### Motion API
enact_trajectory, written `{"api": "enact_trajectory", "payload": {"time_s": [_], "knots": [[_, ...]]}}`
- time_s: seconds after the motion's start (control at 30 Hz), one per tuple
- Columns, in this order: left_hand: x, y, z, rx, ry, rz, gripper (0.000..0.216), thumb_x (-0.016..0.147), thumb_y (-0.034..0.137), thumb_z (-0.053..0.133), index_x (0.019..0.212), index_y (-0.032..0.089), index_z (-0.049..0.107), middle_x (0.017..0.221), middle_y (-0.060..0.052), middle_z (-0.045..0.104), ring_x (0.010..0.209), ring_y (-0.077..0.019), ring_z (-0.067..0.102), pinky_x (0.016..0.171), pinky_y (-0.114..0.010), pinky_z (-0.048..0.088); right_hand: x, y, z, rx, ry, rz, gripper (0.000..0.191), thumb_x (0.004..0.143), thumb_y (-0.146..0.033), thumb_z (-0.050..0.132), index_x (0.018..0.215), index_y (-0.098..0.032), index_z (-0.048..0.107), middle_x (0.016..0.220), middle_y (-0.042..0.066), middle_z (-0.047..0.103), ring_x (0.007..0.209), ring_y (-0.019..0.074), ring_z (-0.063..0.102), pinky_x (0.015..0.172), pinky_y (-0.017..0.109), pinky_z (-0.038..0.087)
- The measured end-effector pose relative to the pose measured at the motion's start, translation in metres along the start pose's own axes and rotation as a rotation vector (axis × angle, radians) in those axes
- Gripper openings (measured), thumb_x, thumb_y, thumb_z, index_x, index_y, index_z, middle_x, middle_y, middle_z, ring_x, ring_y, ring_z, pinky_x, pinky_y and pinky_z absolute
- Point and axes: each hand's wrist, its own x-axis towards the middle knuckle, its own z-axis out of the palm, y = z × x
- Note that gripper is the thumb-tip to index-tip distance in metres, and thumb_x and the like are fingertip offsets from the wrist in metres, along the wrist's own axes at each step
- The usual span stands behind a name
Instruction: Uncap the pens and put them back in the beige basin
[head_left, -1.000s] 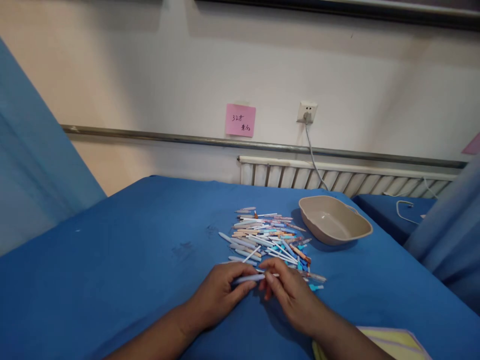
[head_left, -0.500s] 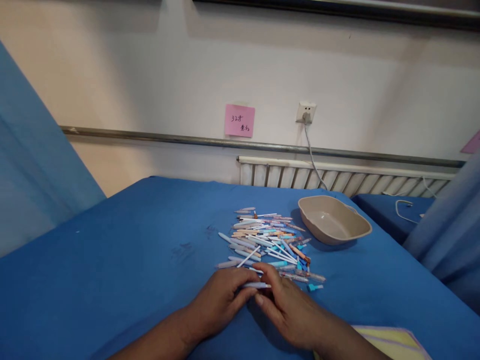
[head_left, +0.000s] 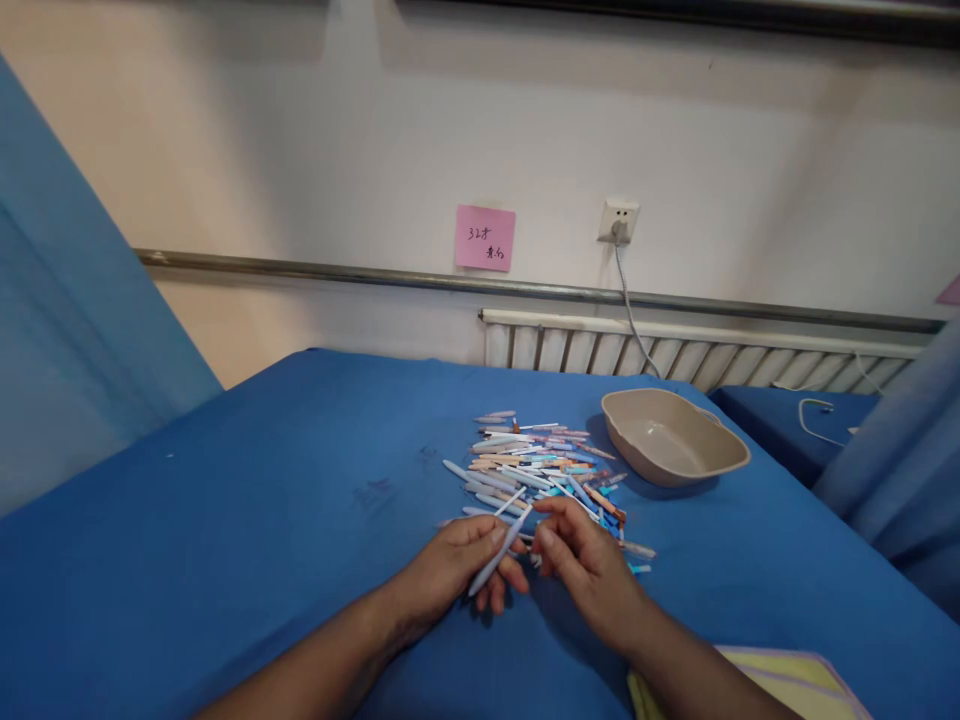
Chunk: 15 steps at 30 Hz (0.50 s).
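Note:
My left hand [head_left: 465, 555] holds a pale lavender pen [head_left: 499, 553] between thumb and fingers. The pen slants, its white tip pointing up and away to the right. Close beside that tip is my right hand [head_left: 589, 565], its fingers loosely bent, thumb and forefinger apart, with nothing visible between them. Whether the forefinger touches the tip I cannot tell. Just beyond both hands lies a loose pile of pens and pen parts [head_left: 517, 465] in white, grey, orange, blue and teal, together with thin white sticks. My hands hide the near edge of the pile.
A beige basin [head_left: 667, 440] stands right of the pile on the blue-covered table [head_left: 262, 520]. A yellow cloth [head_left: 780, 675] lies at the near right, partly under my right forearm. Behind are a radiator [head_left: 570, 345] and a plugged-in cord [head_left: 628, 300]. Blue curtains hang at both sides.
The pen has turned from lying level between both hands to slanting upward in my left hand. My right hand has shifted slightly right, and its fingers have moved up beside the tip.

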Motion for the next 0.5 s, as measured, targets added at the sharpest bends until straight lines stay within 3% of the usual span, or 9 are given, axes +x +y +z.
{"api": "enact_trajectory", "payload": {"time_s": [0.1,0.33,0.5], "knots": [[0.0,-0.001,-0.001,-0.025,-0.04,-0.032,0.043,0.083,0.055,0.051,0.093,0.014,0.055,0.072,-0.006,0.07,0.045,-0.0103,0.058,0.041,-0.018,0.037,0.001,0.002,-0.001,-0.031,0.053,-0.02,0.032,0.091,-0.037,0.045,0.118,-0.022,0.051,0.082,0.001,0.059,0.065,0.0123,0.056,0.061,0.025,0.047],[-0.001,-0.002,0.002,-0.026,-0.052,-0.027,0.038,0.083,0.049,0.055,0.1,0.015,0.055,0.072,-0.004,0.069,0.045,-0.0084,0.056,0.042,-0.016,0.038,0.0,-0.009,-0.004,-0.215,0.038,-0.118,0.029,0.091,-0.033,0.044,0.111,-0.021,0.062,0.085,0.004,0.063,0.07,0.0139,0.058,0.067,0.027,0.048],[-0.001,0.001,0.001,-0.056,-0.018,-0.027,0.035,0.08,0.046,0.06,0.096,0.015,0.055,0.074,-0.003,0.067,0.047,-0.0081,0.056,0.042,-0.016,0.038,0.008,-0.008,-0.021,-0.152,0.093,-0.033,0.029,0.089,-0.038,0.045,0.104,-0.019,0.061,0.08,0.003,0.061,0.061,0.0122,0.057,0.056,0.024,0.047]]}}
